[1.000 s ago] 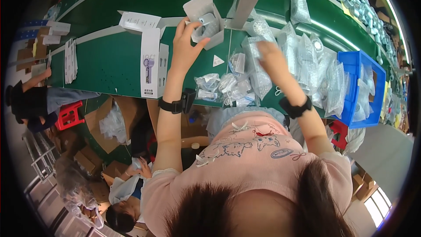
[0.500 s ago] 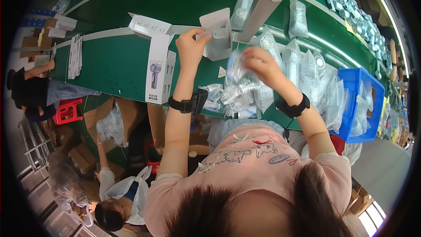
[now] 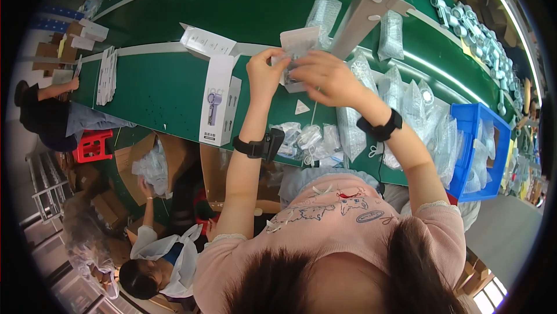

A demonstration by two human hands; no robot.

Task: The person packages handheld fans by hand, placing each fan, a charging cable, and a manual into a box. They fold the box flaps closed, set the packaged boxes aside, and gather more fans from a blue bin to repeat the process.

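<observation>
An open white box (image 3: 300, 36) stands at the table's far side with its flap raised. My left hand (image 3: 265, 75) is closed at its left edge, thumb and fingertips pinching the cardboard. Over the opening, my right hand (image 3: 333, 79) reaches in from the right, its fingers smeared by motion. What lies under those fingers inside the box is mostly hidden. Nearer to me lie small clear bags (image 3: 313, 137) with white cords and parts. A small white triangular piece (image 3: 301, 107) rests between them and the box.
Left of my arm stands a printed white box (image 3: 213, 104), its lid open. Bubble-wrap pouches (image 3: 351, 133) line the right side beside a blue crate (image 3: 480, 157). A metal post (image 3: 371, 9) rises behind. One person sits at lower left near an open carton (image 3: 174, 160); another stands far left.
My right hand has moved left and away from me, from above the small bags to the box, with the clear bag it carried. My left hand stays at the box's edge. The view has shifted slightly.
</observation>
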